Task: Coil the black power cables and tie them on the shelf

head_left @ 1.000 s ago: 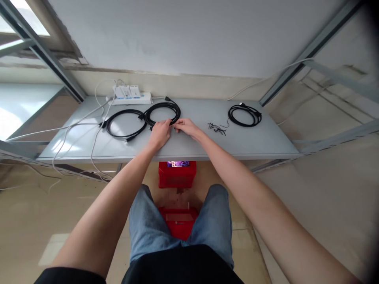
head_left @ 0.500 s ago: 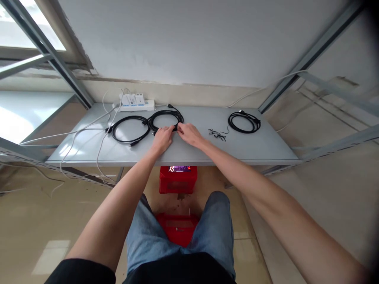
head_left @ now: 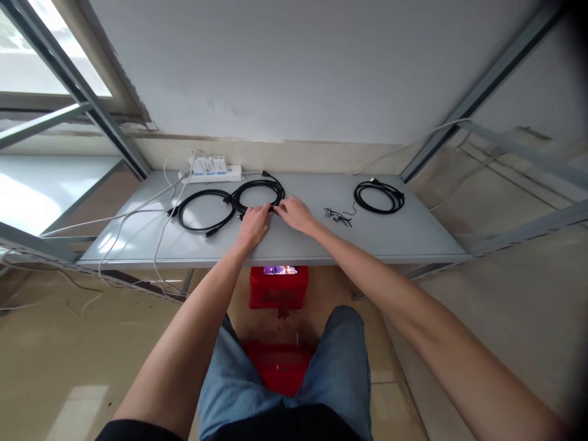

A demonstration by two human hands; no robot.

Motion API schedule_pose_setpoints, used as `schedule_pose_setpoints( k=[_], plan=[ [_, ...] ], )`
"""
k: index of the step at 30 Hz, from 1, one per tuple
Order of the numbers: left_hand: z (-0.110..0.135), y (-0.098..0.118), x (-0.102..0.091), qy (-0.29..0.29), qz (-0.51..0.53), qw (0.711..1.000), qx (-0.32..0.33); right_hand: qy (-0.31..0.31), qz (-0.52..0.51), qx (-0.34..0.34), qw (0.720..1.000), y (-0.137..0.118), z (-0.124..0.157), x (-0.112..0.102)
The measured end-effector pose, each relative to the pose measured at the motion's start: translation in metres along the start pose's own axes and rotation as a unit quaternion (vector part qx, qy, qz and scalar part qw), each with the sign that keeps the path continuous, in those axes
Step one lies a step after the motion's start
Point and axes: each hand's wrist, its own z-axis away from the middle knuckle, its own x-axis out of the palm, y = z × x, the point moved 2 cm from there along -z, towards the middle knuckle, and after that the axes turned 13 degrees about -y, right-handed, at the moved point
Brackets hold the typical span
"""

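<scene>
A coiled black cable [head_left: 235, 197] with plug ends lies in the middle left of the grey shelf. At the near right edge of this coil, my left hand [head_left: 255, 225] is closed on the cable, its back turned up. Right beside it my right hand [head_left: 294, 213] pinches at the same spot with thumb and fingers. What sits between those fingertips is too small and covered to make out. A second black cable coil [head_left: 195, 229] touches the left side of the first. To the right of my hands lie several short black ties [head_left: 339, 217] in a loose pile.
Another black cable coil [head_left: 379, 211] rests at the shelf's right end. A white power strip [head_left: 211, 176] with plugged-in adapters stands along the back wall, its white cords [head_left: 122, 223] trailing over the left front edge. Below is a red plastic stool [head_left: 278, 291] bearing a lit screen [head_left: 280, 270].
The view has tilted slightly, so the shelf sits lower in the picture. Both hands stay at the coil's near edge, their fingers shifting only a little.
</scene>
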Motion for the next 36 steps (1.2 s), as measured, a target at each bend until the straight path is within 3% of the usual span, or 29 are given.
schedule_pose_setpoints(
  k=[4, 7, 24, 36],
  plan=[
    [0.001, 0.001, 0.0, 0.002, 0.002, 1.0, 0.0, -0.014, -0.303, 0.054, 0.951, 0.015, -0.004, 0.02],
    [0.001, 0.001, 0.0, -0.001, 0.001, 1.0, 0.0, 0.0, -0.385, 0.051, 0.921, 0.017, -0.003, 0.029],
    [0.002, 0.002, -0.002, -0.003, -0.005, 1.0, 0.004, -0.027, -0.389, 0.105, 0.915, 0.009, 0.002, 0.018],
    [0.001, 0.0, 0.0, -0.009, 0.006, 1.0, 0.011, -0.035, -0.416, 0.096, 0.904, 0.02, -0.006, 0.029]
  ],
)
